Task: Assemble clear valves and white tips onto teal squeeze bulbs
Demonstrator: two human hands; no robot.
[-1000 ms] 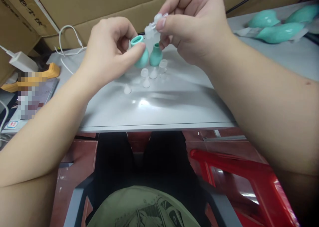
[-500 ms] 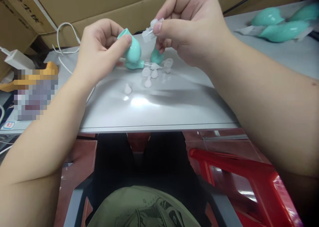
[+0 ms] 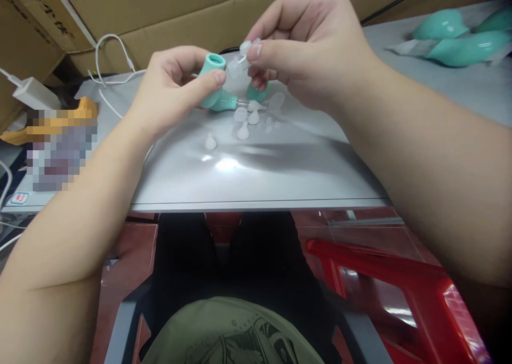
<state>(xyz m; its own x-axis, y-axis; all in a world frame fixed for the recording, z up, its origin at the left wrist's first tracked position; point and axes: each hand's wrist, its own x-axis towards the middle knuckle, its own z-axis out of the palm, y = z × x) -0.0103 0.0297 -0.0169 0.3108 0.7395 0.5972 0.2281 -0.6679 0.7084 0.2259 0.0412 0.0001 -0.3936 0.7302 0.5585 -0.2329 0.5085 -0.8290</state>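
My left hand (image 3: 178, 84) is closed around a mint-green rubber bulb (image 3: 215, 61), its round open mouth tilted up toward me. Pinched between the thumb and fingers of my right hand (image 3: 298, 49) is a small translucent plastic piece (image 3: 239, 63), close to the bulb's mouth but apart from it. Below the hands, a second green bulb (image 3: 226, 102) with a clear tube and white tip lies on the table. Several small white cone-shaped tips (image 3: 242, 131) stand near it, along with clear plastic parts (image 3: 276, 102). Another green bulb (image 3: 258, 91) is partly hidden behind my right fingers.
Several green bulbs (image 3: 460, 47), some with clear wrapping, lie at the back right of the grey table (image 3: 256, 185). A white charger (image 3: 36, 93) and cable sit at the left beside a yellow object (image 3: 88, 110). Cardboard (image 3: 168, 12) stands behind. A red stool (image 3: 380, 257) is below right.
The bulb in my left hand has turned so its mouth faces up more, and it is nearer the plastic piece. My right hand has dropped slightly.
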